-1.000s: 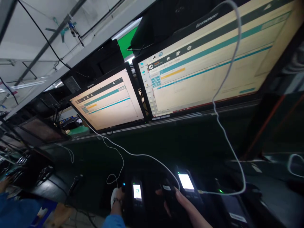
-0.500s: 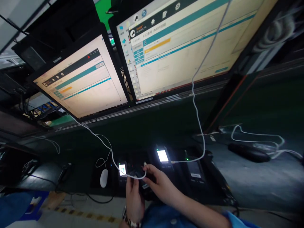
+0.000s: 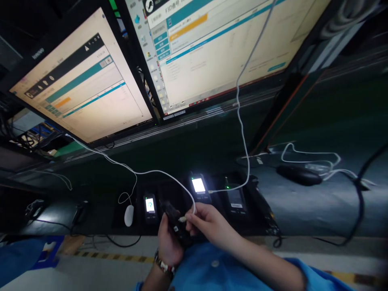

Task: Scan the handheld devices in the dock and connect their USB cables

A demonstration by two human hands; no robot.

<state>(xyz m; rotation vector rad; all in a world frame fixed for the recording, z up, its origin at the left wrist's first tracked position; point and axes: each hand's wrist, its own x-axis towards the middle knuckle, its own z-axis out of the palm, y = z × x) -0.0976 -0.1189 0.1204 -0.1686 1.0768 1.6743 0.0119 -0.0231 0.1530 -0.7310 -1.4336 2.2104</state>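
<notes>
My left hand (image 3: 170,242) is closed around a black handheld device (image 3: 176,225), held tilted above the near edge of the bench. In my right hand (image 3: 204,220) the fingers pinch the plug end of a white USB cable (image 3: 169,173), its pale connector (image 3: 182,219) against or very close to the device's side. Whether the plug is inserted I cannot tell. Left of my hands lies a similar device (image 3: 150,208) with a lit screen. Behind my right hand another lit device (image 3: 199,186) has a white cable at its side. A dark-screened device (image 3: 236,199) lies further right.
Two monitors (image 3: 81,81) (image 3: 212,48) stand behind the bench. A white mouse (image 3: 129,215) lies at left. To the right are a black barcode-scanner-like object (image 3: 298,174) and a hanging black cable (image 3: 360,202). A blue stool (image 3: 50,252) stands on the floor at lower left.
The black device has been raised and tilted in my left hand. My right hand has brought the cable's connector to its side. The camera view has shifted, moving the monitors up and left.
</notes>
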